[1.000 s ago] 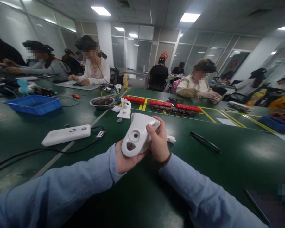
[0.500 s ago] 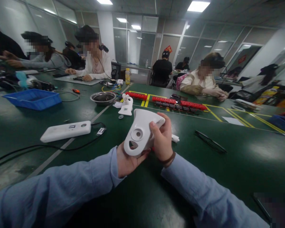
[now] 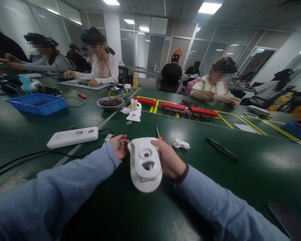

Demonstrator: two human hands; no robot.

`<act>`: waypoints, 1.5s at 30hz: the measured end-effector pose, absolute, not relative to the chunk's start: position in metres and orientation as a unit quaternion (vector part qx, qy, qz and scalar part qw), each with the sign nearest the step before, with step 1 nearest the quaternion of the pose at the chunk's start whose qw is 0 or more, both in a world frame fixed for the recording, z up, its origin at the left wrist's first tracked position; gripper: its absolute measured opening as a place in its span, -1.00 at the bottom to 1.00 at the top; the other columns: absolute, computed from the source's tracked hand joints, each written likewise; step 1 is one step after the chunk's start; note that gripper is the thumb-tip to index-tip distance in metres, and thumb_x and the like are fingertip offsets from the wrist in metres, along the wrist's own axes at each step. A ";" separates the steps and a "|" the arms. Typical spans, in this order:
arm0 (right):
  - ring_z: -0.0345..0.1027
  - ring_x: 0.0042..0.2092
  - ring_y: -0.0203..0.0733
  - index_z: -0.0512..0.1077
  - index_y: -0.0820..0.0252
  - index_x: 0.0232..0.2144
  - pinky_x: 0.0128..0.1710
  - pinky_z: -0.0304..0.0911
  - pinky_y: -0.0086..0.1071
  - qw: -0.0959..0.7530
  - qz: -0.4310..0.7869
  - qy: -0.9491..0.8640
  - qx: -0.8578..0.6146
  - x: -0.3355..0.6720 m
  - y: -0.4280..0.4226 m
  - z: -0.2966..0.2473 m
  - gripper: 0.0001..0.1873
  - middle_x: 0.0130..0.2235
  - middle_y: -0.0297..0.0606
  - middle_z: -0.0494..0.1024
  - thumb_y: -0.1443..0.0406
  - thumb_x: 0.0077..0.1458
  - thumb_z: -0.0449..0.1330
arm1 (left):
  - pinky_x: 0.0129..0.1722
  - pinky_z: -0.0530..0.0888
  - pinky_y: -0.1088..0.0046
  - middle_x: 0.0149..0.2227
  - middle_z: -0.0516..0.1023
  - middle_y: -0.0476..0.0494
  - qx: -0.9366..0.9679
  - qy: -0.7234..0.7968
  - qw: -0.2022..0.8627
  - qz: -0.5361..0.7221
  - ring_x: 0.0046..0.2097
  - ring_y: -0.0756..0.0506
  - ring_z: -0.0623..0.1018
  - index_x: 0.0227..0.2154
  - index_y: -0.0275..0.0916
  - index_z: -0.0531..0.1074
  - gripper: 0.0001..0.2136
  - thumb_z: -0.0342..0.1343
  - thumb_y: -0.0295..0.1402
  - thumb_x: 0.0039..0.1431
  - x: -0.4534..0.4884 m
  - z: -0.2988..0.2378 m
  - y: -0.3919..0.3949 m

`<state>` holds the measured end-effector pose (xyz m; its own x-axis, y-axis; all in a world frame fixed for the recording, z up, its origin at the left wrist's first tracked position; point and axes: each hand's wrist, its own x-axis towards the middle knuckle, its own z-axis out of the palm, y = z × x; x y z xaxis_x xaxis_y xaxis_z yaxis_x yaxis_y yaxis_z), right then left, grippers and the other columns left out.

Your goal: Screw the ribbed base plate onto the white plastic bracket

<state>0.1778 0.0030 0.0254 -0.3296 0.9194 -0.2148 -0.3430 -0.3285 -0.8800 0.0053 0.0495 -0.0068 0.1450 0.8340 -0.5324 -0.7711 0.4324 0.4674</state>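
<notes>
My right hand (image 3: 168, 161) grips a white plastic housing (image 3: 145, 164) with two round holes in its face, held low over the green table (image 3: 240, 174). My left hand (image 3: 119, 146) sits just left of the housing's top, fingers pinched on a small greyish part (image 3: 121, 144). A red-handled screwdriver (image 3: 157, 133) lies on the table right behind the housing. A small white plastic piece (image 3: 181, 144) lies to its right.
A white oblong device (image 3: 72, 137) with a black cable lies to the left. Further back stand a white bracket (image 3: 134, 111), a metal bowl (image 3: 110, 103), a blue tray (image 3: 38, 104) and red strips (image 3: 188, 109). Black tweezers (image 3: 222, 149) lie right. Other people sit around the table.
The housing has been lowered and turned so its rounded end points toward me. My left hand let go of it and now pinches a small part beside it. The screwdriver has come into view.
</notes>
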 end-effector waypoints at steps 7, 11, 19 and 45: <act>0.30 -0.39 -0.23 0.21 0.20 -0.36 -0.37 0.23 -0.36 0.418 0.642 -0.429 -0.478 0.163 0.002 -0.012 -0.75 -0.44 -0.30 0.35 0.18 -0.10 0.05 | -0.85 -0.01 0.71 -0.85 -0.01 0.19 0.100 0.427 0.726 0.530 -0.84 0.14 0.03 -0.52 -0.30 0.27 -0.73 -0.27 -0.43 0.21 -0.011 0.002 0.050; 0.28 -0.34 -0.15 0.29 0.20 -0.46 -0.27 0.16 -0.28 0.372 0.547 -0.514 -0.546 0.173 0.008 -0.007 -0.76 -0.48 -0.28 0.36 0.17 -0.16 0.18 | -0.86 -0.04 0.71 -0.87 -0.02 0.19 0.177 0.442 0.726 0.496 -0.85 0.13 0.01 -0.52 -0.30 0.29 -0.73 -0.26 -0.44 0.20 -0.007 -0.003 0.048; 0.30 -0.41 -0.14 0.39 0.15 -0.31 -0.42 0.09 -0.34 0.130 0.060 -0.771 -0.621 0.218 0.014 0.064 -0.73 -0.43 -0.19 0.44 0.17 0.09 -0.03 | -0.81 -0.13 0.65 -0.88 0.08 0.16 0.411 0.466 0.658 0.425 -0.82 0.14 0.03 -0.40 -0.30 0.45 -0.90 0.07 -0.44 0.00 -0.017 -0.004 0.043; 0.39 -0.35 -0.18 0.27 0.24 -0.33 -0.39 0.27 -0.37 0.452 0.410 -0.656 -0.445 0.227 0.061 -0.031 -0.61 -0.40 -0.20 0.49 0.03 -0.05 0.08 | -0.33 0.37 0.34 -0.38 0.49 -0.16 0.846 0.507 0.163 -0.020 -0.32 -0.21 0.49 -0.03 -0.21 0.22 -0.29 0.18 -0.08 -0.35 0.014 0.000 0.021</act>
<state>0.2265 0.0614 -0.0310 -0.1963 0.9537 0.2277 0.2137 0.2683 -0.9393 0.0144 0.0207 -0.0004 0.4856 0.8511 -0.1996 0.8644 -0.4334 0.2549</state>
